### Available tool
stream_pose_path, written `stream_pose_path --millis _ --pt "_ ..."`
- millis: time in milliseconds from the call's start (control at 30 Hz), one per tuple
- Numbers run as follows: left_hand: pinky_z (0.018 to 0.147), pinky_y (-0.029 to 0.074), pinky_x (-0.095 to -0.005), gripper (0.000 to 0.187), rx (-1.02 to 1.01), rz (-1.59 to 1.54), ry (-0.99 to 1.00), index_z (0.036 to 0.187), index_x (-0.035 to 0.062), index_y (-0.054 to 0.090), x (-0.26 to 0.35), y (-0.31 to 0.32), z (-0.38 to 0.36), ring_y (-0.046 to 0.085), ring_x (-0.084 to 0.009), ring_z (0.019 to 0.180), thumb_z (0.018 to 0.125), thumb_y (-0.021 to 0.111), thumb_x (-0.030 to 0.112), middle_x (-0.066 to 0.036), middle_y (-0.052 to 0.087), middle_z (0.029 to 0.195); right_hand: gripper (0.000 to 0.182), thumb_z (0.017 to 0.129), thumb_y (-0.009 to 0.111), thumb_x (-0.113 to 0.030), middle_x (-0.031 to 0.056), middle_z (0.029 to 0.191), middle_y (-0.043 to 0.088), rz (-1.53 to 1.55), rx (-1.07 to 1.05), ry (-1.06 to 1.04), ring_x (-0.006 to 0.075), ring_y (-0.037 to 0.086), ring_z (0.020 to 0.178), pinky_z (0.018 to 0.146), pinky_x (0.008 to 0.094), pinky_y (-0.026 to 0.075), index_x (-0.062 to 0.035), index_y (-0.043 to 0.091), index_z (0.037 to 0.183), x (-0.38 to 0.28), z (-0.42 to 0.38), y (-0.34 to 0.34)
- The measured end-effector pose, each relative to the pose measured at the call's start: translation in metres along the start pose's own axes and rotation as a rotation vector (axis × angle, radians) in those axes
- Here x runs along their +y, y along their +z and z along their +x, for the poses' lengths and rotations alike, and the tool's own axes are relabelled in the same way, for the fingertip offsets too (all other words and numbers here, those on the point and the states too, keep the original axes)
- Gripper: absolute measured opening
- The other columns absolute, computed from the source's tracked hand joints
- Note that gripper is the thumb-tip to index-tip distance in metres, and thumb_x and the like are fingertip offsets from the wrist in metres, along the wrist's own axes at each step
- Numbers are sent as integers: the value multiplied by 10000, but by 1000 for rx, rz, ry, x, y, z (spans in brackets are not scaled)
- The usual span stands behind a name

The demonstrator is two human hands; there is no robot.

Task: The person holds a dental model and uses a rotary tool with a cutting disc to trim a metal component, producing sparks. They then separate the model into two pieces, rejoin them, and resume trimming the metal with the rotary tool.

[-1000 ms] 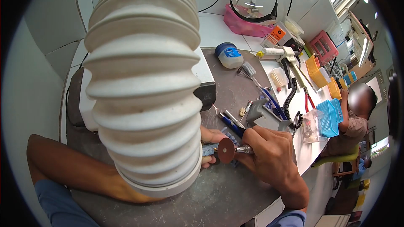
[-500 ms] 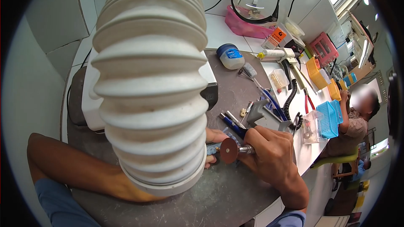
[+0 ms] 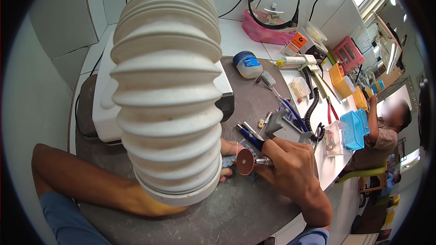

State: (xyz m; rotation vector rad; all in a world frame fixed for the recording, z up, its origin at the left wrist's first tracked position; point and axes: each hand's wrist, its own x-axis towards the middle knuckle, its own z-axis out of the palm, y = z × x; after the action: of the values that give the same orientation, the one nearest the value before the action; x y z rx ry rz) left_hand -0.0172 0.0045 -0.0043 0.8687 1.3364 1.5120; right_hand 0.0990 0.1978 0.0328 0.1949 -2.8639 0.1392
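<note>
My right hand point(image 3: 290, 161) is wrapped round a rotary handpiece point(image 3: 263, 161) whose metal end points left. A flat, round reddish-brown disc point(image 3: 245, 161) is mounted on its tip. My left hand point(image 3: 230, 148) is mostly hidden behind a wide white ribbed hose point(image 3: 168, 90); only some fingertips emerge at its right edge. Those fingers pinch a small blue-grey piece point(image 3: 228, 161), partly covered by the disc and hose. In this view the disc overlaps the piece's right side. Both hands are close over the dark grey bench mat point(image 3: 218, 213).
Behind the hose stands a white machine point(image 3: 102, 109). A blue-lidded jar point(image 3: 248, 65), brush point(image 3: 269, 80), pens point(image 3: 249, 135) and grey stand point(image 3: 286, 129) lie beyond my hands. Safety glasses point(image 3: 297, 16) rest on a pink tray point(image 3: 263, 31). At right are baskets point(image 3: 352, 129) and a seated person point(image 3: 383, 131).
The view has shifted slightly, so the hose and machine appear a little further right. The disc sits marginally further left. Both hands keep their holds.
</note>
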Motion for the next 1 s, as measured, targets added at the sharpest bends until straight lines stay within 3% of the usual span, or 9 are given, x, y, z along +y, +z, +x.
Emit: stream_pose_path --millis 200,300,367,500,567,667,867,1000 --pt "844 501 -235 289 45 -18 -97 1246 -14 457 7 6 0 577 -100 944 962 505 8 -99 590 1082 360 674 807 -264 25 630 500 5 -9 -10 176 563 523 452 314 435 -69 513 748 -1 0 1" --pt "847 498 -233 290 -15 -86 -2 1247 -22 455 -7 -2 1 575 -96 942 964 505 14 -102 591 1100 380 612 824 -220 48 607 502 45 20 42 235 549 517 472 346 404 -71 486 704 -3 0 1" --pt "849 496 -232 291 -55 -131 61 1247 -28 453 -13 -6 1 573 -93 941 965 505 18 -104 592 1113 363 667 811 -263 21 629 499 -10 5 -27 172 557 518 454 310 435 -70 514 750 -1 0 1" --pt "850 495 -231 287 -22 -96 58 1244 -26 455 -17 -4 0 577 -93 945 967 507 27 -104 593 1128 365 659 815 -270 17 622 497 3 18 -15 163 556 515 452 306 434 -72 522 751 0 -1 1" --pt "611 509 -149 257 80 -368 32 1190 39 597 -23 -1 4 602 -61 734 953 585 139 -42 624 907 358 614 820 -215 44 615 515 38 12 85 224 563 535 483 348 409 -71 509 716 -4 0 1" --pt "709 520 -166 254 87 -320 -4 1191 39 601 -18 -1 1 611 -78 851 949 581 115 -63 634 1003 356 614 821 -210 45 617 518 41 7 91 224 565 537 485 348 408 -70 510 717 -4 0 0" --pt "800 504 -207 254 32 40 81 1207 4 518 -5 -1 -3 589 -80 908 961 537 64 -88 607 1096 356 615 821 -202 47 617 517 59 -2 79 231 568 539 487 348 409 -68 508 719 -4 -1 0" --pt "845 497 -227 257 22 93 109 1215 -14 476 -2 2 -4 577 -82 937 967 515 38 -100 594 1143 359 616 820 -203 48 619 517 63 5 73 235 567 537 486 348 410 -68 504 718 -3 -1 1"
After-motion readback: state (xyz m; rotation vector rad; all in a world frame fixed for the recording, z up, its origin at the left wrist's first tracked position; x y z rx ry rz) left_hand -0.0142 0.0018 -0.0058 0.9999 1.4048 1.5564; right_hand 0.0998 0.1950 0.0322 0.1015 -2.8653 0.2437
